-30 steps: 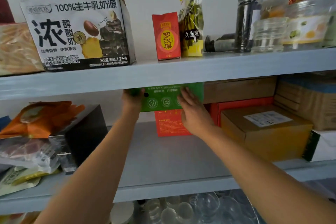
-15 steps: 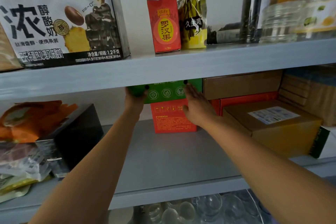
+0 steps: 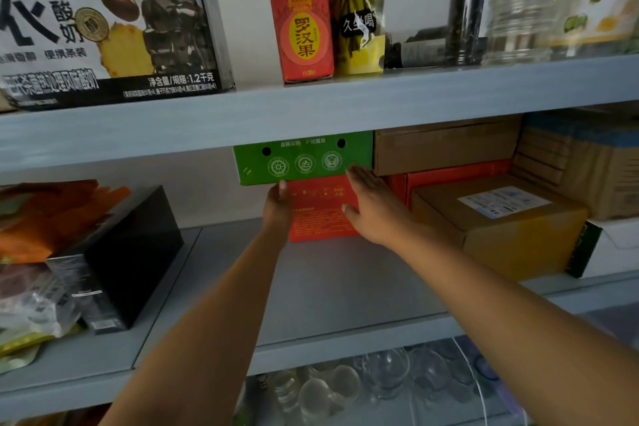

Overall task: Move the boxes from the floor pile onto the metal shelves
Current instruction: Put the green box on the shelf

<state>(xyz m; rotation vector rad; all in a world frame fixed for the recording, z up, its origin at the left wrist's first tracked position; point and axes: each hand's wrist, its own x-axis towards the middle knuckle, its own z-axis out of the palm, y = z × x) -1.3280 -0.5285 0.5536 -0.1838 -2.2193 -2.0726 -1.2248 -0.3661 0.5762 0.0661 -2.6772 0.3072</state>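
Note:
A green box (image 3: 304, 157) lies on top of a red box (image 3: 325, 214) at the back of the middle metal shelf (image 3: 328, 287), just under the upper shelf (image 3: 345, 104). My left hand (image 3: 276, 209) is in front of the red box's left edge, one fingertip reaching up to the green box's lower edge. My right hand (image 3: 371, 207) is flat with straight fingers, its tips at the green box's lower right corner. Neither hand grips a box.
Brown cardboard boxes (image 3: 501, 218) and a red carton fill the shelf's right side. A black box (image 3: 131, 252) and snack bags (image 3: 52, 211) sit on the left. A milk carton (image 3: 103, 17), a red packet (image 3: 301, 24) and jars (image 3: 518, 21) stand above; glassware (image 3: 345, 387) below.
The green box was pushed back and set on the red box. My left hand let go of its left end and dropped below it; my right hand slid off its front.

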